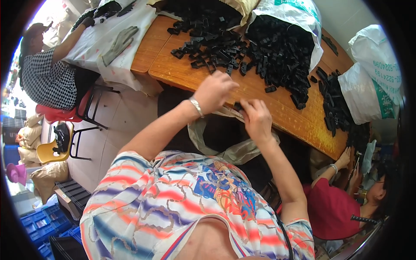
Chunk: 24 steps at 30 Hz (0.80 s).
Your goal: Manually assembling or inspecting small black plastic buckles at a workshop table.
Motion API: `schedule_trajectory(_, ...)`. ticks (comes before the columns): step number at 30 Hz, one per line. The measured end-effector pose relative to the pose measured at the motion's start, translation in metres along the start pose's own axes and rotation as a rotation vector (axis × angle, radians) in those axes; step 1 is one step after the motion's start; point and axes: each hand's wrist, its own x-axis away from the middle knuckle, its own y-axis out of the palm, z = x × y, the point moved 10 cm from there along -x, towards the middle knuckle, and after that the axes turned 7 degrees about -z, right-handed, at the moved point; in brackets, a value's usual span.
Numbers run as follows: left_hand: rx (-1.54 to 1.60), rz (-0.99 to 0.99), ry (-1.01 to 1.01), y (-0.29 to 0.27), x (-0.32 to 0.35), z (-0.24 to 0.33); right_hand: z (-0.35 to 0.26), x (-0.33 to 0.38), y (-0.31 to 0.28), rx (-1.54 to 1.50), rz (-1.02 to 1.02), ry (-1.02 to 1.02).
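My right hand (258, 120) pinches a small black plastic part (237, 105) between thumb and fingertips, just in front of the table's near edge. To its left, my left hand (215, 92) is raised by the same edge with its fingers curled together. What those fingers hold, if anything, is hidden. Beyond both hands lies a heap of small black plastic parts (216, 50) on the brown wooden table (177, 69). Under my hands, an open sack (197, 134) hangs at my lap, its pale rim showing around a dark inside.
More black parts spill from a white bag (318, 39) at the back. Another white bag (366, 93) stands at right. A person in red (333, 208) works close on my right; a person in checks (47, 80) sits at left beside a cloth-covered table holding a grey glove (119, 45).
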Motion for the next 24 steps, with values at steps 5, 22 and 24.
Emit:
schedule_trajectory(5, -0.367, 0.027, 0.093, -0.043, -0.005, -0.034, -0.019, 0.035, 0.024, -0.222, -0.104, 0.029)
schedule_trajectory(22, -0.188, -0.147, 0.110, 0.029, -0.018, 0.016, 0.095, -0.041, -0.017, 0.311, -0.156, 0.085)
schedule_trajectory(24, -0.122, -0.090, 0.109, 0.029, -0.017, 0.019, 0.105, -0.038, -0.014, 0.186, -0.274, 0.213)
